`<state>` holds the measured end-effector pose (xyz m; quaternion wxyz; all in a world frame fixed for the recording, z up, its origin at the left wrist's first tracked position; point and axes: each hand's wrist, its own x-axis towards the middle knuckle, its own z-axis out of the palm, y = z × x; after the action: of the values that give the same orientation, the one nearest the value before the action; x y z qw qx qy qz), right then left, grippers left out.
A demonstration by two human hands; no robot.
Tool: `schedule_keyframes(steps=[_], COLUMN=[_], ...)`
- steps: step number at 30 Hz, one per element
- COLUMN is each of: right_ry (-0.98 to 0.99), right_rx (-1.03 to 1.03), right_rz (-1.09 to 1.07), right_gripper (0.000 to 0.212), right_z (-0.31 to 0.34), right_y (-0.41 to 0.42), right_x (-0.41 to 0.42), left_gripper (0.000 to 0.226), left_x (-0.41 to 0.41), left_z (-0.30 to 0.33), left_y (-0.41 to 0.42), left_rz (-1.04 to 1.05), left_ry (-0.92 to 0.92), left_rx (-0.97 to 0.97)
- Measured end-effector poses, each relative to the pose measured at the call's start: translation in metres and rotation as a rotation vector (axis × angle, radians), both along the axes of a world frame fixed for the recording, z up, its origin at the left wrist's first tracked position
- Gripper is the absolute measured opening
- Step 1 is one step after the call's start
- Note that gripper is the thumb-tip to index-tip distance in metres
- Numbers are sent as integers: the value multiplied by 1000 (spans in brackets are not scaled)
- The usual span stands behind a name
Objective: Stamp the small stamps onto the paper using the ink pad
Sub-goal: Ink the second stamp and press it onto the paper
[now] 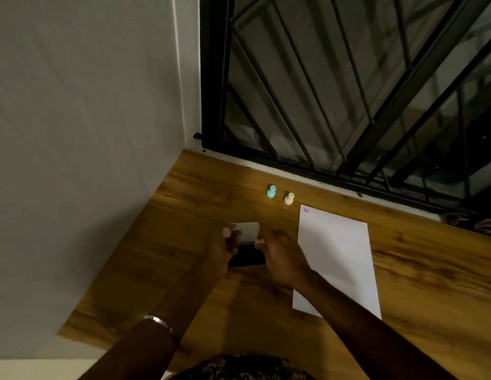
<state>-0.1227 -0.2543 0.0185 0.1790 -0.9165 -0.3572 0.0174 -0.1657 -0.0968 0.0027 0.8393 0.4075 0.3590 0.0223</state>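
The ink pad [247, 256] lies on the wooden table with its dark pad showing and its pale lid [248, 230] raised at the far side. My left hand [221, 249] grips the lid's left edge with thumb and fingers. At the lid's right edge, my right hand [280, 256] has its fingertips on the case. A white sheet of paper [334, 259] lies to the right, with one small purple mark [306, 210] in its far left corner. Two small stamps stand beyond the pad: a teal stamp [271, 192] and a cream stamp [289, 198].
A grey wall runs along the table's left edge [123, 242]. A black metal window grille [348, 91] closes off the far side. A dark cloth-like thing [474, 223] lies at the far right by the sill. A bracelet [159, 322] is on my left wrist.
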Motion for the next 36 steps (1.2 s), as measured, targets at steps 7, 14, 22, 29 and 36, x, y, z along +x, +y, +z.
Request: schedule_keyframes(steps=[7,14,22,29,36], right_ry=[-68,-56,8,-21,50], right_rx=[-230,-202,-130,-118,-143], right_rz=[128,142,104,117,94], right_gripper=[39,35,29,34,15], right_z=[-12,-21,-27,-24,-2], right_y=[17,22,24,23,15], right_x=[-8,-1,0,-2,3], left_gripper=[26,21,30,27,23], left_x=[-20,-32,-31,-29,-32], left_z=[-13,-46,-55,-51,-46], left_y=[1,-8,-9,-11,-10], left_rz=[-75,-292,-358,-375,-390], left_ry=[-5,66,77,116,99], left_rx=[857,1288,1461,1491,1498])
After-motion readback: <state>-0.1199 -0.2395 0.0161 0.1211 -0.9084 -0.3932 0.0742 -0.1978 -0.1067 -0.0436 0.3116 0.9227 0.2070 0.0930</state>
